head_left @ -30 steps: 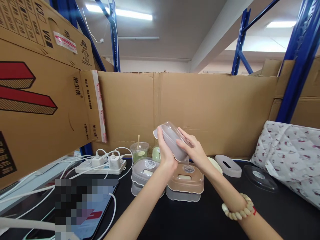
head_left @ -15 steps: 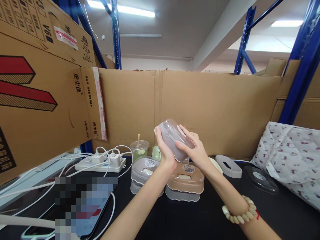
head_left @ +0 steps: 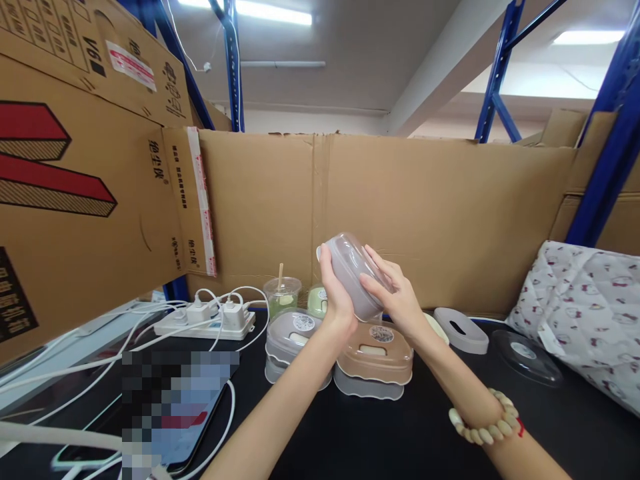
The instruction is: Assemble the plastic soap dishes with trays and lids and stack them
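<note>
A grey oval box with a clear, domed cover is held tilted in the air between both hands. My left hand wraps its lower left side, thumb up along the edge. On its right side, my right hand grips the cover with bent fingers. Below, a brown covered box rests on a grey one, and at its left stands a grey covered box, partly behind my left forearm.
Behind the boxes are a clear cup with a straw and a green box. A grey slotted lid, a clear cover and a patterned quilted bag lie right. Left are a power strip, cables and a phone.
Both hands and the held box have shifted slightly right and turned a little. The whole view has also shifted slightly.
</note>
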The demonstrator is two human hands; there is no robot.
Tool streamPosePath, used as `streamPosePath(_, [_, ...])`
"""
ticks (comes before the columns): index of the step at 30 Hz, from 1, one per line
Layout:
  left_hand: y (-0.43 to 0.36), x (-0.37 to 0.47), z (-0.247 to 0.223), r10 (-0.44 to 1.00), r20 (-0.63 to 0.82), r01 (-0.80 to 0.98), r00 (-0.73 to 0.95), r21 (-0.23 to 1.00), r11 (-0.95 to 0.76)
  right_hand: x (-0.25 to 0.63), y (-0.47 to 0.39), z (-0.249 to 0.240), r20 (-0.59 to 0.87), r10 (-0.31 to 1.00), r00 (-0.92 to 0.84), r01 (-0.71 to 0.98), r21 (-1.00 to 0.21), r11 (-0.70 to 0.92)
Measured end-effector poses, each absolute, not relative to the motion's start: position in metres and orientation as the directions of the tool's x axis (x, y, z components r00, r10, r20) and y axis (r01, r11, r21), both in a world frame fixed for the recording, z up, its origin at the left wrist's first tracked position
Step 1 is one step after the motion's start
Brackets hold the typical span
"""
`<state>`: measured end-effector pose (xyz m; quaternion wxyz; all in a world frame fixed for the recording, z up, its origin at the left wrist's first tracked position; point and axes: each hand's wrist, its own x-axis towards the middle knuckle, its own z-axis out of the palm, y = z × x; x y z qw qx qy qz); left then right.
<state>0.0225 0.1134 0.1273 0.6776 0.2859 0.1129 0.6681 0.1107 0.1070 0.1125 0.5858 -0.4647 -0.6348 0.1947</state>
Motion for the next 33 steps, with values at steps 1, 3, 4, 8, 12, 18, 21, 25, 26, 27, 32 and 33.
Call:
streamPosePath(1, [0.114,0.023,0.127,0.967,0.239,-0.841,0.086,0.538,-0.059,0.11,0.107,0.112,0.569,0.814,0.119,0.369,-0.787,0.495])
streamPosePath(3, [0.115,0.023,0.125,0.959,0.264,-0.844,0.102,0.533,-0.057,0.108,0.106,0.112,0.574,0.808,0.129,0.368,-0.785,0.499])
streamPosePath(4, [0.115,0.024,0.124,0.955,0.276,-0.848,0.114,0.528,-0.052,0.107,0.105,0.112,0.575,0.806,0.137,0.358,-0.788,0.501])
streamPosePath(8, [0.115,0.024,0.123,0.947,0.289,-0.87,0.139,0.493,-0.023,0.106,0.103,0.113,0.574,0.804,0.153,0.321,-0.799,0.509])
streamPosePath(12, [0.114,0.025,0.122,0.956,0.254,-0.875,0.148,0.485,0.006,0.104,0.103,0.111,0.584,0.796,0.16,0.382,-0.78,0.496])
streamPosePath(18, [0.115,0.023,0.123,0.957,0.284,-0.877,0.057,0.472,-0.087,0.097,0.098,0.105,0.603,0.771,0.205,0.407,-0.769,0.494])
streamPosePath(21, [0.116,0.017,0.127,0.942,0.336,-0.864,0.006,0.476,-0.164,0.1,0.097,0.107,0.636,0.753,0.168,0.422,-0.737,0.528])
streamPosePath(25, [0.116,0.009,0.135,0.955,0.289,-0.833,0.064,0.542,-0.108,0.113,0.099,0.116,0.532,0.847,0.013,0.27,-0.817,0.509])
streamPosePath(26, [0.116,0.009,0.137,0.961,0.262,-0.828,0.089,0.555,-0.075,0.117,0.1,0.118,0.483,0.876,-0.001,0.226,-0.853,0.47])
streamPosePath(27, [0.115,0.009,0.137,0.964,0.243,-0.827,0.106,0.559,-0.05,0.119,0.1,0.119,0.431,0.902,-0.004,0.185,-0.887,0.424])
streamPosePath(32, [0.12,0.014,0.133,0.964,0.255,-0.802,0.079,0.591,-0.091,0.121,0.101,0.12,0.164,0.968,-0.192,0.053,-0.983,0.177])
streamPosePath(33, [0.122,0.014,0.131,0.96,0.269,-0.784,0.071,0.611,-0.113,0.12,0.101,0.119,0.149,0.969,-0.195,0.043,-0.986,0.16])
